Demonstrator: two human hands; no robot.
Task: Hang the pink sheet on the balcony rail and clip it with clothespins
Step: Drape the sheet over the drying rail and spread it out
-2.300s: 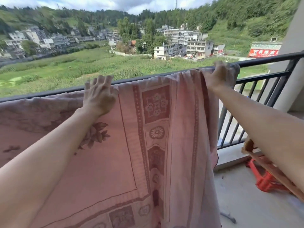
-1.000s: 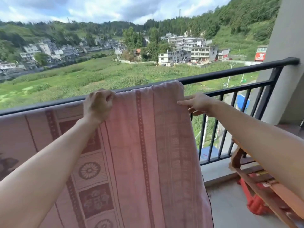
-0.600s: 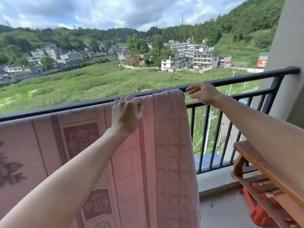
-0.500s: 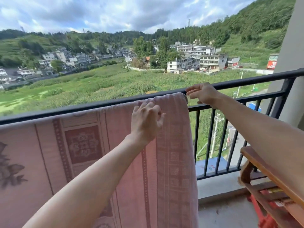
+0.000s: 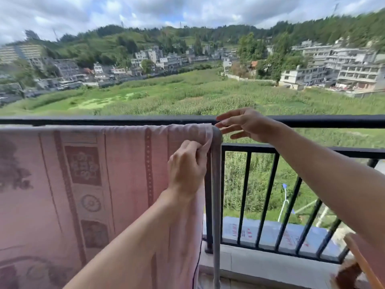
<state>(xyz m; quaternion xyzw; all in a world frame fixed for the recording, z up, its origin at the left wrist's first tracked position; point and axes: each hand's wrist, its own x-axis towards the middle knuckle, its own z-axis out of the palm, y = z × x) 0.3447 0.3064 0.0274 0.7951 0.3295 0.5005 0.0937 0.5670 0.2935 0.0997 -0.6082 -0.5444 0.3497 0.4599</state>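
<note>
Pinching the pink sheet [image 5: 83,184] beside the bend of the grey pipe [image 5: 216,184] is the left hand [image 5: 186,167]; the right hand [image 5: 248,124] hovers just above that bend, fingers [image 5: 227,117] spread.

Green field [image 5: 187,97] (buildings [image 5: 333,74] beyond) under a cloudy sky [image 5: 187,9].

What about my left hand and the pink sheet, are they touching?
Touching. The head view shows the left hand pinching the right edge of the pink sheet.

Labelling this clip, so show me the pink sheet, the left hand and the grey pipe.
pink sheet [image 5: 125,174], head view, hanging front face.
left hand [image 5: 186,170], head view, back of the hand.
grey pipe [image 5: 216,195], head view, upright section.
</note>
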